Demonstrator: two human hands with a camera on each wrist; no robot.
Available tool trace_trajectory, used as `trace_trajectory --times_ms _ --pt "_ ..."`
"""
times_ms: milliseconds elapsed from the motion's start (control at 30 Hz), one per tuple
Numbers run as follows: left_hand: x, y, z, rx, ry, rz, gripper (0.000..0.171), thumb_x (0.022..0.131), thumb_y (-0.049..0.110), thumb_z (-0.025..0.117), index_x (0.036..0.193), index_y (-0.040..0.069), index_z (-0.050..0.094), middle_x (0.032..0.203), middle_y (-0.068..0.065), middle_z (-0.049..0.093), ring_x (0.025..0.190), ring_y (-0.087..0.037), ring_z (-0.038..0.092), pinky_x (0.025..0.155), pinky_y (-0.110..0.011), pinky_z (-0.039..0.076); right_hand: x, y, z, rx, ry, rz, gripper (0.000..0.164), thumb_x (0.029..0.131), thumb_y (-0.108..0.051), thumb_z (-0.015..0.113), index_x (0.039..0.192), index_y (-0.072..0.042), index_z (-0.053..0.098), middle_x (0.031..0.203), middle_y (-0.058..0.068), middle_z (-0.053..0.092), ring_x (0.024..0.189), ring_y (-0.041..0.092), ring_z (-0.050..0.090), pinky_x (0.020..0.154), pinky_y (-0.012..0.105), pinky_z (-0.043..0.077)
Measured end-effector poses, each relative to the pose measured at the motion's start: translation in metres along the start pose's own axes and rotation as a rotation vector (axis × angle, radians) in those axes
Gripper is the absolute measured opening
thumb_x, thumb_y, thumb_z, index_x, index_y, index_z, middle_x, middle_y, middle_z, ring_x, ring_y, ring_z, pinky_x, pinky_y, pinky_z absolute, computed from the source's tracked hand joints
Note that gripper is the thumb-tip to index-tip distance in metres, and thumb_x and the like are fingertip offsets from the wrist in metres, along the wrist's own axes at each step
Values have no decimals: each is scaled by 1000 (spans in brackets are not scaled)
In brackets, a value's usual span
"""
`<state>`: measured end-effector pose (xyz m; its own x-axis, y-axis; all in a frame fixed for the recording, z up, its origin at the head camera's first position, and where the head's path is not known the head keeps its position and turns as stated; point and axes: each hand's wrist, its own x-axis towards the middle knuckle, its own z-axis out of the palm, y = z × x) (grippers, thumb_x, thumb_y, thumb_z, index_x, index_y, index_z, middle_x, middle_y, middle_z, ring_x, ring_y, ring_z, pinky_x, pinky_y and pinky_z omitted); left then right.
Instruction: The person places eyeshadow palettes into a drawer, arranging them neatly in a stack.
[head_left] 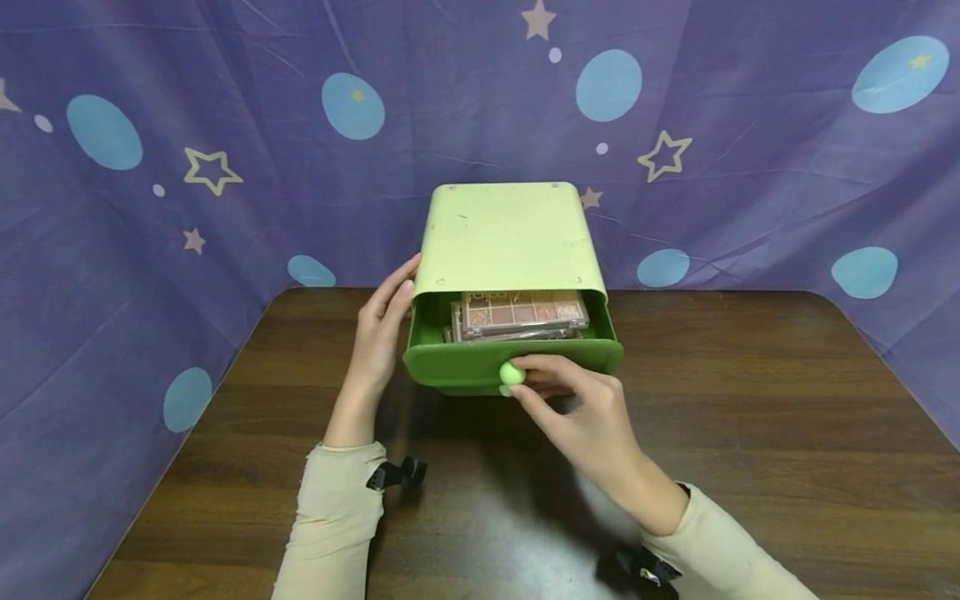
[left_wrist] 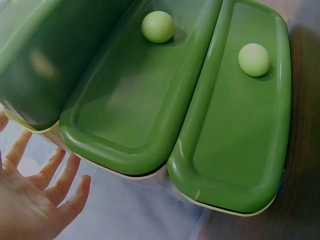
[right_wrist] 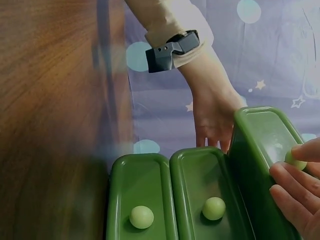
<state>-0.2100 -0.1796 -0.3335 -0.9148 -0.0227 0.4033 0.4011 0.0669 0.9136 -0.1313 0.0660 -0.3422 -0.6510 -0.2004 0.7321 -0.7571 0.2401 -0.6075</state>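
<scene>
A pale green drawer cabinet [head_left: 513,242] stands on the table, its dark green top drawer [head_left: 450,364] pulled partway out. Inside lie several clear-cased eyeshadow palettes [head_left: 525,313], stacked toward the right. My right hand [head_left: 588,408] pinches the round light green knob [head_left: 513,372] of that drawer between thumb and fingers. Against the cabinet's left side rests my left hand [head_left: 381,329], its fingers extended; the left wrist view shows them spread beside the cabinet wall. Below, the middle drawer [left_wrist: 120,105] and bottom drawer [left_wrist: 232,130] are pushed in, each with its own knob.
The dark wooden table [head_left: 757,433] extends to both sides and in front of the cabinet. Behind it hangs a purple cloth [head_left: 480,100] with stars and blue dots. Black wrist devices [right_wrist: 172,51] sit at both sleeve cuffs.
</scene>
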Motion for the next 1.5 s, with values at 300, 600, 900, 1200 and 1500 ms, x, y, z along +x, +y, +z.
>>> trace_trajectory --times_ms 300,600,900,1200,1500 --pt "-1 2 0 20 -9 -2 42 105 27 47 146 14 52 143 -1 54 129 -13 48 99 -33 40 7 10 4 -12 10 10 29 82 3 78 109 -7 72 96 3 75 83 14 72 71 22 56" --pt "0 1 0 12 -3 -19 41 106 23 44 146 11 51 144 -4 52 127 -16 49 99 -32 41 15 18 7 -36 22 -13 26 84 1 77 109 -6 71 94 4 75 82 15 71 71 23 56" --pt "0 2 0 21 -9 -5 42 107 25 45 146 13 51 145 -1 52 132 -13 45 105 -35 38 22 21 10 -45 38 6 24 85 -1 77 108 -6 71 90 3 74 79 14 71 71 22 56" --pt "0 2 1 -5 -6 11 41 106 23 45 145 10 52 144 -2 53 130 -13 47 106 -34 38 28 29 11 -43 61 8 24 84 -1 77 107 -5 72 88 4 74 75 14 70 68 24 56" --pt "0 2 1 -3 2 8 41 106 22 44 145 9 52 143 -5 54 126 -13 50 99 -31 42 32 32 12 -42 61 20 25 85 -3 77 109 -7 71 87 2 74 75 13 70 68 26 57"
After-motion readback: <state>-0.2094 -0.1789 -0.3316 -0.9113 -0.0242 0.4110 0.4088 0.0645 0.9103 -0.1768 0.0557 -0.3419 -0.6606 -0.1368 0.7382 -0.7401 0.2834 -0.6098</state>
